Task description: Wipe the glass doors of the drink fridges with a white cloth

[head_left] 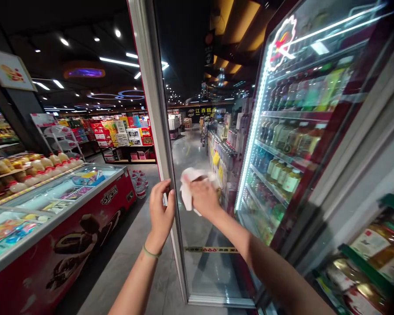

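A glass door [213,275] in a silver metal frame [154,96] stands swung out in front of me. My left hand [160,212], with a thin green band at the wrist, is at the frame's left edge. Its fingers curl around that edge, with the thumb on the near side. Against the glass, my right hand [203,194] presses a white cloth [188,192], bunched under the fingers. Hand and cloth are slightly blurred by motion. A yellow strip with red marks [210,250] crosses the glass below them.
Right of the door, a lit drinks fridge [282,144] holds rows of bottles. Jars on green shelving [367,258] stand close at the lower right. To the left is a red chest freezer [82,245], with bottled water packs [139,186] on the floor [141,253] beyond.
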A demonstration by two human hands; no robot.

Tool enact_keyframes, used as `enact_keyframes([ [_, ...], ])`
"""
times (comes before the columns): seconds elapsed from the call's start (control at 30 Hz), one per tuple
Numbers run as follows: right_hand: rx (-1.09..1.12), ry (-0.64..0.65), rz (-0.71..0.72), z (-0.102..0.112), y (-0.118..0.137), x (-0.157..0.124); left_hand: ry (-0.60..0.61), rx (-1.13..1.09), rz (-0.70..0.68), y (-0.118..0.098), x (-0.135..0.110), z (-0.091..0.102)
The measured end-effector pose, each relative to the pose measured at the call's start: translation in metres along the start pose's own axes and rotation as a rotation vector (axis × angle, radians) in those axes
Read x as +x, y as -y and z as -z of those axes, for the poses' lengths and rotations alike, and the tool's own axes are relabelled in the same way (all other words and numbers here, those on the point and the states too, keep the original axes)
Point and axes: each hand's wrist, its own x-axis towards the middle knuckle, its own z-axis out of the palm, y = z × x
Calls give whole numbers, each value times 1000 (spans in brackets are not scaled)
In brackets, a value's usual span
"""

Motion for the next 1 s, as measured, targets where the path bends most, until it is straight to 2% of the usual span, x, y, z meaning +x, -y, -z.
enact_keyframes([
  [0.07,35,82,228,13,-15,4,35,-12,18,-7,6,4],
  [0.1,30,106,225,20,-26,4,48,-15,32,-10,8,6],
  [0.13,-1,107,117,26,-37,1,37,-18,59,-13,10,9],
  [0.23,-163,14,-435,42,-67,-21,38,-15,125,-21,13,12],
  [0.27,-192,8,-517,45,-74,-31,51,-9,126,-24,13,11],
  [0.3,-182,40,-499,46,-79,-43,64,-1,118,-27,13,10],
  [0.4,-25,226,-200,50,-102,-76,78,28,76,-37,9,6],
  [0.43,-4,223,-193,52,-115,-86,73,44,73,-40,8,6],
  [0.47,-17,161,-275,56,-131,-95,69,65,76,-43,7,7],
  [0.5,-55,50,-425,60,-149,-103,66,90,81,-46,7,8],
  [0.57,-113,-235,-750,67,-182,-115,65,138,92,-50,6,11],
  [0.6,-119,-352,-870,68,-194,-119,60,156,97,-53,6,13],
  [0.63,-112,-434,-949,68,-199,-122,49,168,102,-56,6,14],
  [0.7,-90,-491,-1012,62,-192,-124,12,183,117,-63,6,17],
  [0.77,-65,-403,-934,53,-163,-122,-20,201,134,-71,5,17],
  [0.8,-34,-324,-844,49,-146,-121,-31,214,141,-75,4,18],
  [0.87,20,8,-488,48,-118,-118,-44,238,147,-83,2,18],
  [0.93,81,222,-227,56,-107,-116,-41,248,144,-90,1,20],
  [0.97,97,239,-210,62,-109,-114,-33,246,143,-92,0,22],
  [1.0,103,206,-262,67,-115,-112,-23,241,146,-93,0,23],
])
